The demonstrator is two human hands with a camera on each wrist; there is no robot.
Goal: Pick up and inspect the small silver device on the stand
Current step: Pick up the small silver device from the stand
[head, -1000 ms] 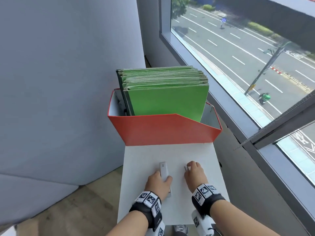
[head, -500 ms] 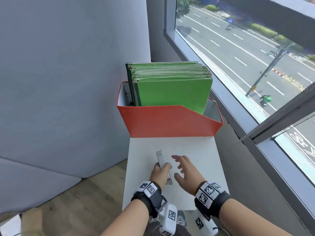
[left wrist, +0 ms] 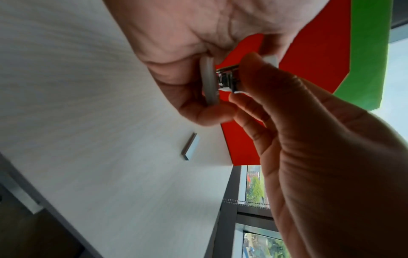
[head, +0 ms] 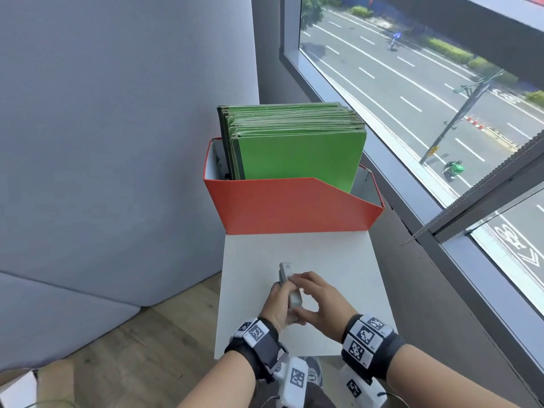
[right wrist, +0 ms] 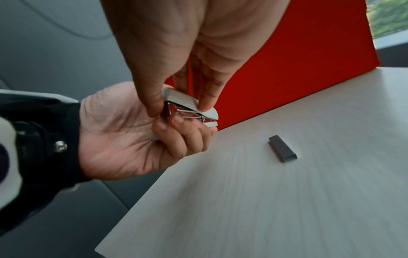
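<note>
The small silver device is a stapler [head: 286, 270], lifted a little above the white stand [head: 323, 251]. My left hand [head: 275, 303] holds its base from below, fingers curled round it. My right hand [head: 318, 300] pinches the top arm between thumb and fingers. In the right wrist view the stapler [right wrist: 187, 103] is hinged slightly apart, with its metal staple channel showing between the right hand [right wrist: 187, 43] and the left hand [right wrist: 123, 132]. The left wrist view has the stapler [left wrist: 209, 82] end-on between the left hand [left wrist: 176, 52] and the right hand [left wrist: 309, 139].
A loose strip of staples [right wrist: 282, 148] lies on the stand [right wrist: 287, 200] to the right of the hands. A red file box [head: 288, 204] full of green folders [head: 297, 154] fills the stand's far end. A grey partition stands left, a window right.
The left hand has lifted the stapler off the stand. The right hand has left the staple strip, moved over to the left, and taken hold of the stapler's top.
</note>
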